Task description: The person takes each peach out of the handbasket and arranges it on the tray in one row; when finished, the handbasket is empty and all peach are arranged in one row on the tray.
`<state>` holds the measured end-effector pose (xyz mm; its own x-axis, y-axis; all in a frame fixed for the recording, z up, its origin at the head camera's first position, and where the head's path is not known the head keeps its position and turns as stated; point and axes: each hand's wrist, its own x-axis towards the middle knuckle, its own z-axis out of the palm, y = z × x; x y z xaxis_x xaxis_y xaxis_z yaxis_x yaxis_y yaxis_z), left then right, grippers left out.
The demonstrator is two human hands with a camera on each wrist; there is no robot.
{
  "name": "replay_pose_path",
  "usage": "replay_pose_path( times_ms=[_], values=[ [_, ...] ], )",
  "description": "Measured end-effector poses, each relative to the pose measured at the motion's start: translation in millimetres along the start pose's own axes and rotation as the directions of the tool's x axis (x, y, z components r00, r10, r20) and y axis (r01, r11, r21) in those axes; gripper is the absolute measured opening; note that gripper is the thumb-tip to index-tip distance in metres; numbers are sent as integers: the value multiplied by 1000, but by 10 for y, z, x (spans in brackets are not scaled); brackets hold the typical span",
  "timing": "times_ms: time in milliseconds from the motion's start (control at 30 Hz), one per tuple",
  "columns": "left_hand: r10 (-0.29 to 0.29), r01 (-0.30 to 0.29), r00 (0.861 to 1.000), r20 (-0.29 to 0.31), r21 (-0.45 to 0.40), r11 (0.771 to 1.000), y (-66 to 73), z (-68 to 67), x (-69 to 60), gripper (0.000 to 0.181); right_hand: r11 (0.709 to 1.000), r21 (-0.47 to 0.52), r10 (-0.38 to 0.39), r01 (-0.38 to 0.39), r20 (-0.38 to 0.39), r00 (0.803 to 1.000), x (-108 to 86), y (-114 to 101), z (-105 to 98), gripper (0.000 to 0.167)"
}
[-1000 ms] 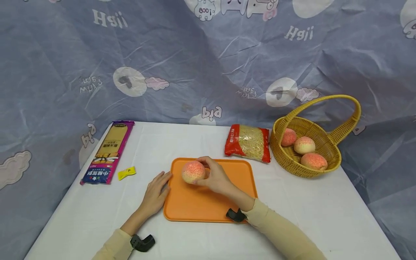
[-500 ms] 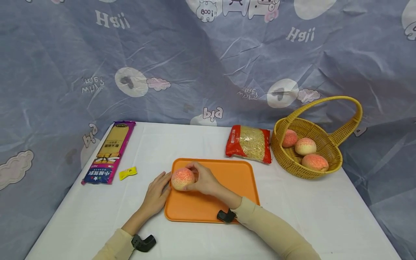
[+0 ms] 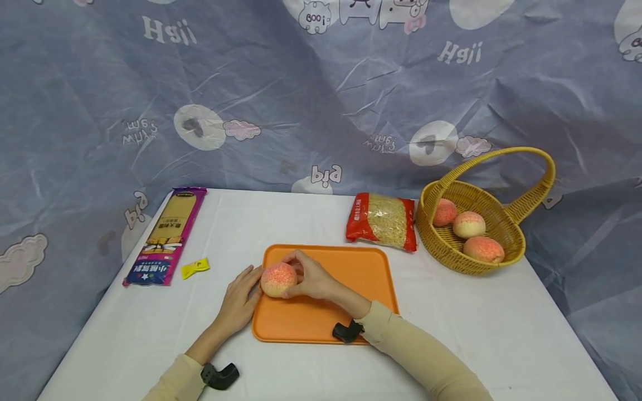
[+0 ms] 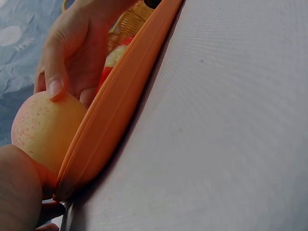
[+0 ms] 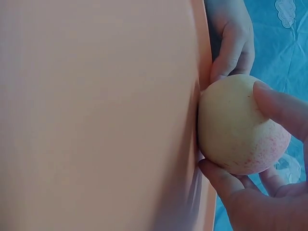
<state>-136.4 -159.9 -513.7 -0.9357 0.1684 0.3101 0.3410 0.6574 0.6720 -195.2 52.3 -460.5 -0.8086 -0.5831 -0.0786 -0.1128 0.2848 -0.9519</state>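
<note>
My right hand [image 3: 313,281] holds a peach [image 3: 278,279], pink on top and pale yellow below, between thumb and fingers. In the right wrist view the peach [image 5: 240,127] sits against the surface of the orange tray [image 5: 106,115], close to its edge. The tray [image 3: 321,328] lies flat on the white table. At its left edge rests my left hand [image 3: 238,301], fingers fairly straight and touching the rim. In the left wrist view, the right thumb [image 4: 55,86] presses on the peach [image 4: 45,127] beside the tray wall [image 4: 110,110].
A yellow wicker basket [image 3: 436,245] with 3 peaches stands at the right back. Left of it lies a red-and-clear bag of pasta [image 3: 388,220]. A long purple packet [image 3: 168,236] and a small yellow wrapped sweet [image 3: 195,268] lie on the left. A patterned grey-blue cloth [image 3: 301,111] hangs behind.
The right hand has moved the peach left and slightly nearer, down to the tray's left side. The left hand has stayed at the tray's edge.
</note>
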Motion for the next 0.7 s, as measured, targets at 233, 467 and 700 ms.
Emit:
replay_pose_path(
  times_ms=[233,467,700],
  values=[
    [-19,19,1000,16,8,1000,3,5,8,46,1000,-20,4,-4,12,1000,26,12,15,67],
    [-3,3,1000,-9,4,1000,13,-2,-18,45,999,-25,30,-29,38,999,-108,-123,-111,78],
    [7,-7,1000,-8,-4,1000,7,4,0,44,999,26,-37,38,-34,999,-540,-292,-498,65]
  ],
)
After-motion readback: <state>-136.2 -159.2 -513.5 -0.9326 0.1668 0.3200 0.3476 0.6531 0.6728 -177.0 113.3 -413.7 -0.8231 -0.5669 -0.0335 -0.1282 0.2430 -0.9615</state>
